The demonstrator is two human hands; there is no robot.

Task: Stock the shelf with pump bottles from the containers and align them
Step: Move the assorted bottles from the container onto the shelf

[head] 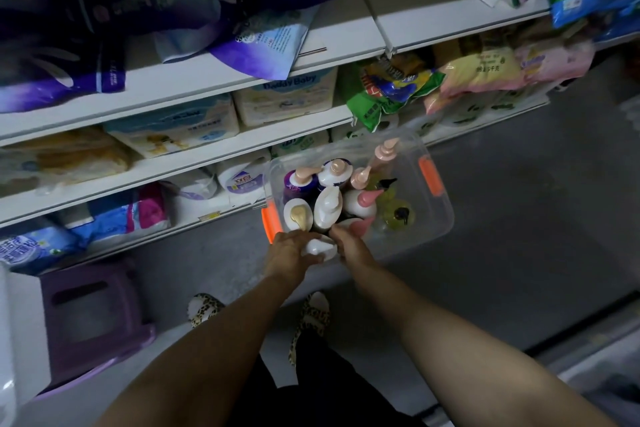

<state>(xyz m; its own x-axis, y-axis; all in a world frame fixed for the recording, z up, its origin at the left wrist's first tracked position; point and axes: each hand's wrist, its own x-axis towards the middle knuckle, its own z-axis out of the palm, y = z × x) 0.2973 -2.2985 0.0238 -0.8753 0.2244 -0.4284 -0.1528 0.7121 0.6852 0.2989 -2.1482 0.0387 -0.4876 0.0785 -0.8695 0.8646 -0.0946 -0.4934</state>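
Where grey floor [502, 218] meets shelving [214, 156], clear bin [440, 218] sits.

Single head view: looks steeply down from standing height at floor [519, 218], shelves [194, 83] left, forearms near.

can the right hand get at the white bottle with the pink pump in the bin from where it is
Probably yes: the right hand sits at the clear bin's near edge, the pink-pump bottle stands just beyond its fingers, and nothing covers the open top.
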